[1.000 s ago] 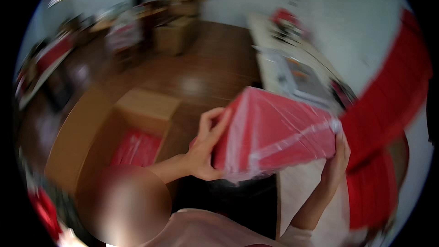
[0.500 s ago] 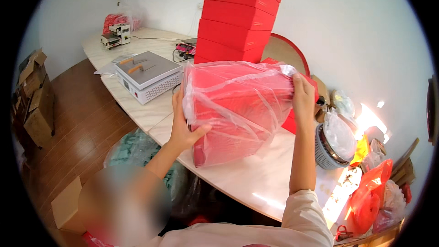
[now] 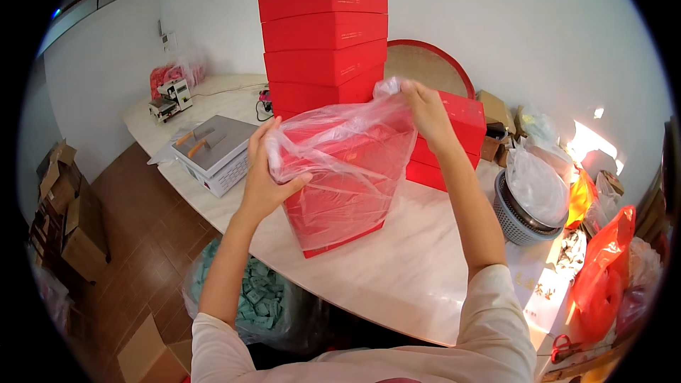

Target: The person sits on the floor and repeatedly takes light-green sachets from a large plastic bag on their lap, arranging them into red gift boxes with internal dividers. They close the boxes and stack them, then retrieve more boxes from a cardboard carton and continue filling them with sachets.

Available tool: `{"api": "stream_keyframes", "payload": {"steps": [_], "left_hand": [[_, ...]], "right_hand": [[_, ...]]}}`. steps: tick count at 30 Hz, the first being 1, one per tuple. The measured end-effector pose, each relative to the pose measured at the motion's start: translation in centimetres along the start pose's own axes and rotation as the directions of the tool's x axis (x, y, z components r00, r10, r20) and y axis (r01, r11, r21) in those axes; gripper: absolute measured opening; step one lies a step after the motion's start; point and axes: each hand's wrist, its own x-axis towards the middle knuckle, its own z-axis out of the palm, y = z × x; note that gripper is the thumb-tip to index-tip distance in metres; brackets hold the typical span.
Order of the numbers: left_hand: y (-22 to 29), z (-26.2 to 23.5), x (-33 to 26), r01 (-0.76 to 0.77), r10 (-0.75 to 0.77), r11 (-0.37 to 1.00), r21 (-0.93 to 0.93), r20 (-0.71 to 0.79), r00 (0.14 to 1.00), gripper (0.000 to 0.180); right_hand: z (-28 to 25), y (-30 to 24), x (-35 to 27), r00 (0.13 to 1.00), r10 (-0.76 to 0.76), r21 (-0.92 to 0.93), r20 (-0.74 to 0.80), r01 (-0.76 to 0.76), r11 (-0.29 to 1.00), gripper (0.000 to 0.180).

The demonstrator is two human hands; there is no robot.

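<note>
A red box (image 3: 337,202) stands slightly tilted on the marble-patterned table, inside a thin clear plastic bag (image 3: 333,131). My left hand (image 3: 266,177) is closed on the bag's bunched left edge, its thumb lying along the front of the box. At the upper right my right hand (image 3: 429,115) pinches a gathered corner of the bag and pulls it taut. Wrinkled film covers the front of the box. Behind it rises a tall stack of red boxes (image 3: 323,32). More red boxes (image 3: 461,128) sit just beyond my right hand.
A flat heating-plate machine (image 3: 220,145) with wooden handles stands on the table (image 3: 397,276) at left. A grey basket (image 3: 521,220) with a bagged bowl is at right, near red plastic bags (image 3: 603,276) and scissors (image 3: 564,349). Below the table edge sits a sack of green packets (image 3: 259,298).
The bagged box has come down from a tilted, lifted pose to the table, more upright. My right hand has moved up and left, drawing the bag's corner higher. The view has shifted.
</note>
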Motion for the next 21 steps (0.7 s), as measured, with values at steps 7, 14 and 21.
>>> {"api": "stream_keyframes", "payload": {"steps": [7, 14, 21], "left_hand": [[6.1, -0.6, 4.2, -0.120, 0.084, 0.945, 0.305, 0.128, 0.988, 0.093], [8.8, 4.5, 6.4, 0.085, -0.066, 0.858, -0.506, 0.056, 0.996, 0.073], [12.2, 15.1, 1.1, 0.074, 0.151, 0.532, -0.843, 0.181, 0.972, 0.061]], "right_hand": [[-3.5, -10.0, -2.8, 0.800, -0.357, -0.287, -0.482, 0.241, 0.927, 0.035], [-9.9, -9.4, -17.6, 0.600, -0.741, 0.219, -0.301, 0.800, 0.559, 0.033], [-3.8, 0.5, -19.4, 0.978, -0.178, -0.225, -0.107, 0.151, 0.963, 0.047]]}}
